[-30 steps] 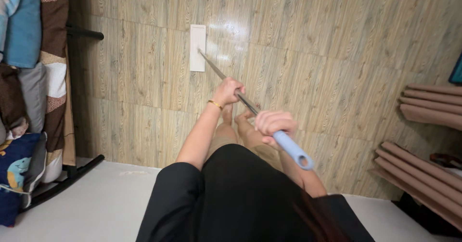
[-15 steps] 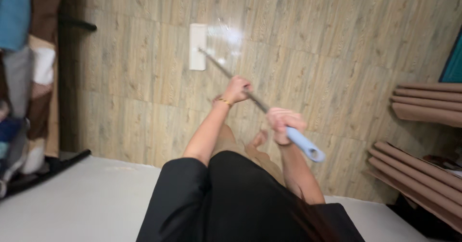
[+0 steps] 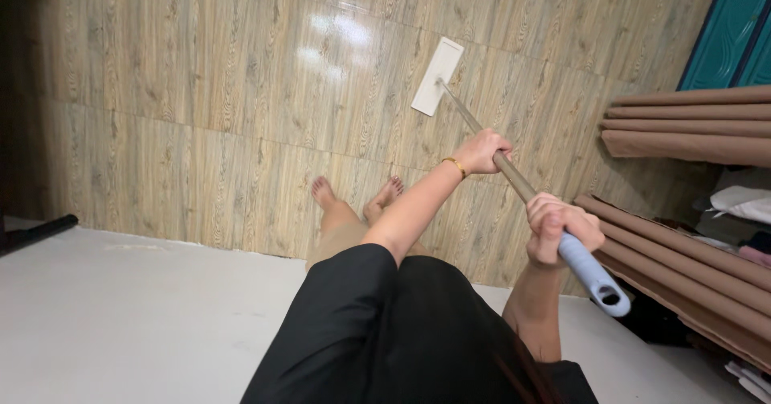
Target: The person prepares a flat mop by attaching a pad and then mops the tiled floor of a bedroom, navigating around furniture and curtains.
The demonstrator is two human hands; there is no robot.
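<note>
I hold a flat mop with both hands. Its white rectangular head [image 3: 438,75] lies on the wood-pattern floor ahead and to the right of my bare feet [image 3: 357,193]. A thin metal pole [image 3: 474,123] runs back from it toward me. My left hand [image 3: 482,152], with a gold bangle at the wrist, grips the pole midway. My right hand [image 3: 560,227] is closed around the light blue handle [image 3: 594,278] near its end, which has a hanging hole.
Brown curtain folds [image 3: 683,123] hang along the right side, with a teal door [image 3: 727,26] beyond them. A pale wall surface [image 3: 120,316] fills the lower left. A dark furniture leg [image 3: 36,231] sits at the left edge.
The view has swung right; the bed and bedding at the left left the frame. The mop head moved right and now lies angled. Both hands kept hold of the pole.
</note>
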